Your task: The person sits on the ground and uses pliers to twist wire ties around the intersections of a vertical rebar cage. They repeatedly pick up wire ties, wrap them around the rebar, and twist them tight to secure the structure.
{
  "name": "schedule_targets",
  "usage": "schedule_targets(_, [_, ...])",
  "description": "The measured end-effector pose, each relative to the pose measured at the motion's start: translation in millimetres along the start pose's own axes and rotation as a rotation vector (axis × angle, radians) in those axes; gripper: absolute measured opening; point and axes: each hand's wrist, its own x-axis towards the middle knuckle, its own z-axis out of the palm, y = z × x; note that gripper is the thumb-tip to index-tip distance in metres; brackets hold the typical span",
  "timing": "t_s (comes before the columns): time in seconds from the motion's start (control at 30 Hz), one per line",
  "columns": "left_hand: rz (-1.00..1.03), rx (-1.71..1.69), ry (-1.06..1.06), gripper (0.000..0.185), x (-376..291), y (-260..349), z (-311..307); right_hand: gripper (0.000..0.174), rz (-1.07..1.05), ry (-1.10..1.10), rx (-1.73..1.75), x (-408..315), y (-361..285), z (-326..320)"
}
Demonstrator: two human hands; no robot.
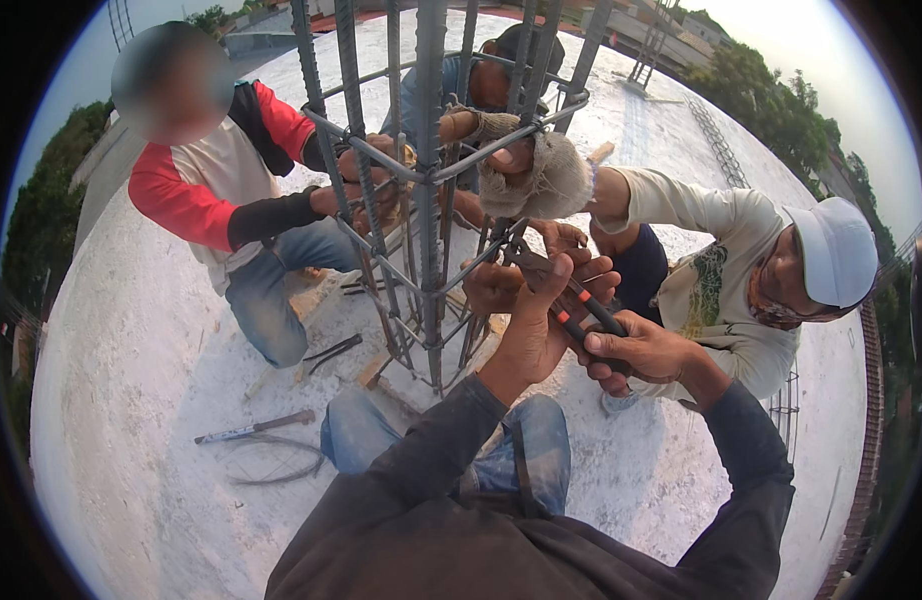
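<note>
Tower pincers (600,309) with black and red handles are in my right hand (644,352), whose fingers wrap the grips. The dark jaws meet a stirrup corner of the upright rebar cage (431,247). My left hand (537,322) is around the pincers near the head, thumb and fingers apart; whether it grips the tool or a thin wire there is unclear. Just beyond the jaws are a co-worker's bare fingers (494,287). A co-worker's hand in a worn knit glove (539,176) holds the stirrup above.
A person in red and white sleeves (220,195) crouches left with hands at the bars. One in a white cap (836,251) is right; another (498,71) is behind the cage. On the concrete slab (130,480) lie a wire coil (311,469), a hammer-like tool (254,427) and short bars (333,352).
</note>
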Motion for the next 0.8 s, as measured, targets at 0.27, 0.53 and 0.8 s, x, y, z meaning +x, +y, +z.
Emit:
schedule_targets(0.27, [0.249, -0.143, 0.204, 0.03, 44, -31, 29, 0.062, -0.343, 0.671, -1.211, -16, -22, 25])
schedule_targets(0.53, [0.426, 0.01, 0.502, 0.028, 92, -46, 25, 0.028, -0.71, 0.942, -1.622, 40, -19, -47])
schedule_targets(0.8, [0.563, 0.034, 0.453, 0.027, 105, -55, 12, 0.024, -0.829, 0.838, -1.652, 59, -24, -93])
